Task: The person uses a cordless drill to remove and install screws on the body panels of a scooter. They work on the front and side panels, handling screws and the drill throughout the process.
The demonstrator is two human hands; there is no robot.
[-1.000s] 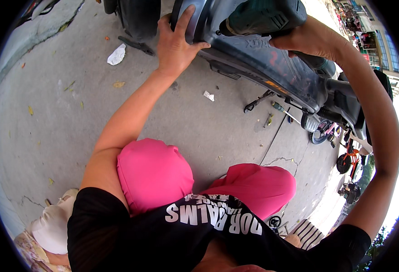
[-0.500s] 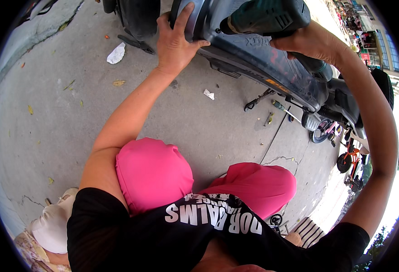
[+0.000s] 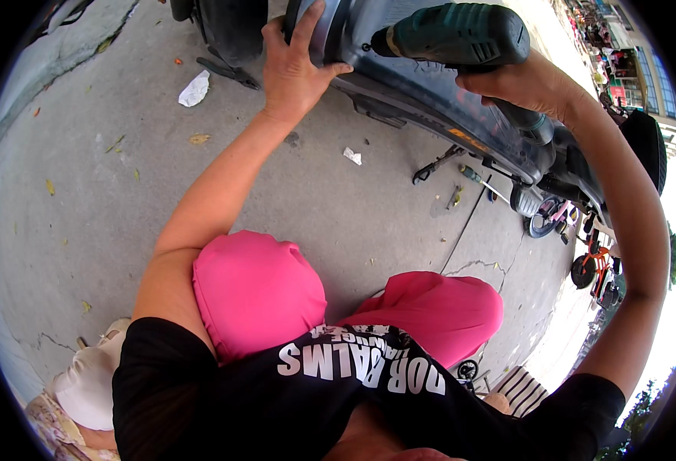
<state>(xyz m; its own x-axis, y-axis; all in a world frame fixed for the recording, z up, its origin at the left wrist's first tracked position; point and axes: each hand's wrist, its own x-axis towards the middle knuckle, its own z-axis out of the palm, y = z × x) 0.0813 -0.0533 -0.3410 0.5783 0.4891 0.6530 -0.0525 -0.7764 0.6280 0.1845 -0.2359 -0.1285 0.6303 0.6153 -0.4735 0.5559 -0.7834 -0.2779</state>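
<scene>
My right hand (image 3: 526, 88) is closed round a dark green cordless drill (image 3: 461, 34), held sideways over the grey-black plastic body of a scooter (image 3: 422, 92). The drill's front end points left, beside a small dark screw or hole in the plastic. My left hand (image 3: 295, 77) grips a curved grey panel (image 3: 318, 27) left of the drill's tip, thumb and fingers over its edge. A black kickstand (image 3: 438, 165) shows below the scooter's body.
Pliers (image 3: 230, 73), white paper (image 3: 194, 88) and a screwdriver (image 3: 472, 175) lie on the concrete ground (image 3: 353, 223). A seated person's pale clothing (image 3: 84, 384) is at lower left. An orange bike (image 3: 593, 269) and other cycles stand at right.
The rear of the drill and my right hand have moved slightly down and right. My left hand remains on the panel, shifted a little left and up in the picture.
</scene>
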